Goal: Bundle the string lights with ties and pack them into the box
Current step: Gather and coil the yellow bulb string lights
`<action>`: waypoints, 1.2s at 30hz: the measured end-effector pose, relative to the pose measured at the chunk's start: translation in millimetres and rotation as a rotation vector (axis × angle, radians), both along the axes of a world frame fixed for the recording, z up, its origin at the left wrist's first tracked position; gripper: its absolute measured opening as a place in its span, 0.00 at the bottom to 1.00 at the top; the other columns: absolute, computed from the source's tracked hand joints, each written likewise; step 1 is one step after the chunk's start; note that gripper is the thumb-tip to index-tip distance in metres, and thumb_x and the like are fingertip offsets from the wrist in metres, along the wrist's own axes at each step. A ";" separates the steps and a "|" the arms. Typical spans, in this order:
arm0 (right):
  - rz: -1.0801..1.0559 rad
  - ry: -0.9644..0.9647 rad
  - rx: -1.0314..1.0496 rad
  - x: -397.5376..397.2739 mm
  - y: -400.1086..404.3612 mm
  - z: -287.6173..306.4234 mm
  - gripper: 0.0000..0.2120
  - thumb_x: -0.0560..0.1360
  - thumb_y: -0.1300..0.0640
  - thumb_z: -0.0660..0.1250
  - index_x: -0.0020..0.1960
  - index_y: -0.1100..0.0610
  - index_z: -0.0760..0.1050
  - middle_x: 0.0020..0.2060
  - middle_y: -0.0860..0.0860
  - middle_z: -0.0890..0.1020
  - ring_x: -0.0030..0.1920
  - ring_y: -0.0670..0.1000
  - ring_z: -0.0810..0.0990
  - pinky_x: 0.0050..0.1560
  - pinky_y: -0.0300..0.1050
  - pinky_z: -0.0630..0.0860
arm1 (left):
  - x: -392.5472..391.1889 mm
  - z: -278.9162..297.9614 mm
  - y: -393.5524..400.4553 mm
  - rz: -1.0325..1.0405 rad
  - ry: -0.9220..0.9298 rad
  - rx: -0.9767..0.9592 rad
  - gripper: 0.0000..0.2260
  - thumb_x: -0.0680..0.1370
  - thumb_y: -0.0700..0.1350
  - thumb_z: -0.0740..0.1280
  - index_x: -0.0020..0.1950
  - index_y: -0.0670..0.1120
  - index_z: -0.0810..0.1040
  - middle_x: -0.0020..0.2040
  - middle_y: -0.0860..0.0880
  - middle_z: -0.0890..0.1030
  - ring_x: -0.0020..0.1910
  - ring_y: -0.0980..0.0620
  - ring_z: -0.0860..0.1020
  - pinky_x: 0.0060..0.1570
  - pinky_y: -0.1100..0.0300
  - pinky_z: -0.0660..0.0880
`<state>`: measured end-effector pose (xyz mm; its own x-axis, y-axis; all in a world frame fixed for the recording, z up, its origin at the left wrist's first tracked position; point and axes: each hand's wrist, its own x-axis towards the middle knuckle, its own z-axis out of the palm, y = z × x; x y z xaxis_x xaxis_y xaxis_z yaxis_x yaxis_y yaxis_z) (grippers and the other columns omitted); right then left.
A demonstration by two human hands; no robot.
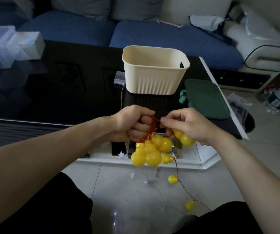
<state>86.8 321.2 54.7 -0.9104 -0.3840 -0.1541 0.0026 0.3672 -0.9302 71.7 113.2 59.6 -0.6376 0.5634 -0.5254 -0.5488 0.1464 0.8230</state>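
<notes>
While left hand grips coil, wire ends hidden.

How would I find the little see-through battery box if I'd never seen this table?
Start at the shiny black table and find the cream tub standing on it. Right beside the tub's left wall sits the battery box, small and clear, with a thin wire running down from it. The other clear boxes are much bigger and sit far off at the table's left end.

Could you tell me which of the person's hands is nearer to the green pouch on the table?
The right hand. It is just in front of the green pouch, close to its near-left corner; the left hand is farther left.
</notes>
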 end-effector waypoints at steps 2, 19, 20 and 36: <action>-0.056 -0.078 -0.009 -2.2 5.3 3.8 0.24 0.74 0.40 0.66 0.46 0.62 0.83 0.34 0.55 0.83 0.34 0.51 0.80 0.36 0.41 0.77 | -0.7 2.4 0.1 0.014 0.007 -0.014 0.22 0.83 0.54 0.52 0.29 0.51 0.60 0.23 0.53 0.56 0.22 0.54 0.50 0.26 0.59 0.47; -0.094 0.065 0.355 -3.1 25.0 2.6 0.04 0.78 0.56 0.71 0.45 0.54 0.84 0.29 0.44 0.82 0.29 0.39 0.77 0.32 0.33 0.72 | -12.4 -3.9 -5.1 0.330 -0.014 0.117 0.15 0.85 0.47 0.54 0.40 0.45 0.69 0.30 0.48 0.72 0.26 0.51 0.71 0.29 0.62 0.70; -0.059 0.073 0.353 -1.6 21.1 3.4 0.03 0.77 0.56 0.72 0.46 0.54 0.84 0.30 0.44 0.83 0.30 0.39 0.78 0.33 0.32 0.72 | -12.9 -3.6 -5.7 0.348 -0.014 0.131 0.15 0.85 0.47 0.54 0.40 0.44 0.70 0.31 0.47 0.74 0.26 0.51 0.73 0.30 0.61 0.71; 0.126 0.384 0.657 23.8 -32.4 9.5 0.10 0.78 0.60 0.67 0.54 0.52 0.86 0.36 0.41 0.81 0.38 0.39 0.77 0.37 0.30 0.70 | -5.2 -0.6 9.6 0.421 -0.062 0.405 0.08 0.84 0.39 0.56 0.49 0.39 0.71 0.56 0.30 0.80 0.49 0.39 0.84 0.51 0.52 0.81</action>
